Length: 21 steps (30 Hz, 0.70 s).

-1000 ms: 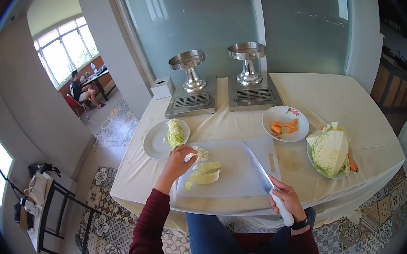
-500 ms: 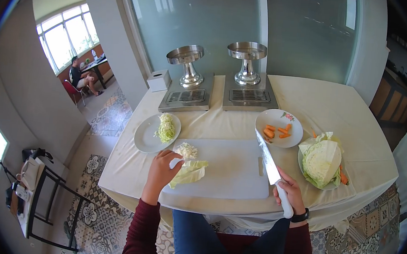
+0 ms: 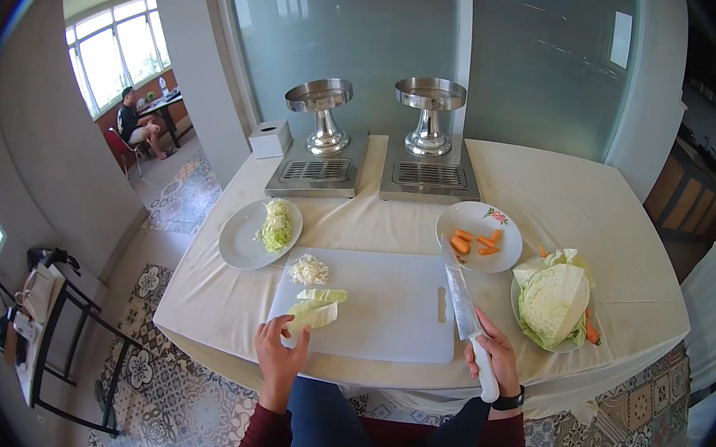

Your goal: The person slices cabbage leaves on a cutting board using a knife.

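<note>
Head view: cabbage leaves [image 3: 313, 309] lie at the board's [image 3: 384, 311] near-left corner, left hand [image 3: 281, 351] open and touching them, right hand [image 3: 491, 354] closed around the knife [image 3: 463, 305] (blade flat, pointing away), so steadying and slicing seems next.

Bright daylight from windows [image 3: 118, 41] at left, soft shadows, strong fisheye bending, dark vignetted corners

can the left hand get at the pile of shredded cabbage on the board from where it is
Probably yes. The left hand rests at the board's near edge by the cabbage leaves; the shredded pile lies just beyond them, uncovered. Only the low leaves lie between, and the right hand holds the knife off to the side.
</note>
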{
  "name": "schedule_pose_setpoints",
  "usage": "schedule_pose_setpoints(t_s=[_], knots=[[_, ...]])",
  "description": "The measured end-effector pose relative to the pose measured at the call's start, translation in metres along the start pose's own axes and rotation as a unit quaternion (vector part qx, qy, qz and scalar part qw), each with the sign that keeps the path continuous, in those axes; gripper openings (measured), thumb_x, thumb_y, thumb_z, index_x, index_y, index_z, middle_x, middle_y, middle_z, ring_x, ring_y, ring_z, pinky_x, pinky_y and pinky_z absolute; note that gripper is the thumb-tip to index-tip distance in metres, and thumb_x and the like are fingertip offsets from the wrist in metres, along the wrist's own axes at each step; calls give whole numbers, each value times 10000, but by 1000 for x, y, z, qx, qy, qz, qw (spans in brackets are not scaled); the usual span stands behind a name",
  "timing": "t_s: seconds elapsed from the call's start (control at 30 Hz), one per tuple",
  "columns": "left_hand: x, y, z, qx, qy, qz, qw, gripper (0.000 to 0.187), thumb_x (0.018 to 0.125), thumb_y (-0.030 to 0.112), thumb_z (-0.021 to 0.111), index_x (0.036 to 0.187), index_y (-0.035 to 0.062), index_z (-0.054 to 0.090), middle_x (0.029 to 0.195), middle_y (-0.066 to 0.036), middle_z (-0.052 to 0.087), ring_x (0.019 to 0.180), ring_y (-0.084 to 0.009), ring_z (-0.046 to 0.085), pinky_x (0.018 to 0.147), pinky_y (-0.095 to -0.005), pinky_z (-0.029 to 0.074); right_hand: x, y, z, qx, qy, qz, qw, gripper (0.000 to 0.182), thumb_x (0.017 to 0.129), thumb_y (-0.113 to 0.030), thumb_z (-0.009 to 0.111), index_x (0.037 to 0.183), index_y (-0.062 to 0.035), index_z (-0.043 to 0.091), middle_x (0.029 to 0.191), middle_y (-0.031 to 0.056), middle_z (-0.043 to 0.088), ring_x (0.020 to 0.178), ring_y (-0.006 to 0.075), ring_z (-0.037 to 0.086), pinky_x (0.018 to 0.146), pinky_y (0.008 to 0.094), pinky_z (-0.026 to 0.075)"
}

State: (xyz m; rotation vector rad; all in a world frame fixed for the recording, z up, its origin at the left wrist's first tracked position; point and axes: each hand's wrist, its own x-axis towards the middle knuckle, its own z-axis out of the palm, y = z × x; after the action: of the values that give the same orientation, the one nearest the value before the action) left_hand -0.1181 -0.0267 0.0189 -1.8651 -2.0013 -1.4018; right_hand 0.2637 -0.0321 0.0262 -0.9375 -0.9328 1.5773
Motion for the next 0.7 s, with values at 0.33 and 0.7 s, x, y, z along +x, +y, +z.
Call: schedule_pose_setpoints(t_s=[0.33,0.7], knots=[[6,34,14,-126,9,94,987,135,774,-40,710,863,56,676,775,-59,685,689,-220,628,648,-329,508,0,2,-4,9,-16,2,1000,576,1009,-121,440,1563,-113,284,743,115,601,524,146,543,489,271,476],[46,81,43,-217,-227,55,948,109,834,102,751,910,27,734,554,-63,595,467,-123,556,486,-265,441,1,-2,-2,-7,-9,18,1000,562,1032,-168,426,1570,-129,269,754,121,599,518,140,515,477,261,461]])
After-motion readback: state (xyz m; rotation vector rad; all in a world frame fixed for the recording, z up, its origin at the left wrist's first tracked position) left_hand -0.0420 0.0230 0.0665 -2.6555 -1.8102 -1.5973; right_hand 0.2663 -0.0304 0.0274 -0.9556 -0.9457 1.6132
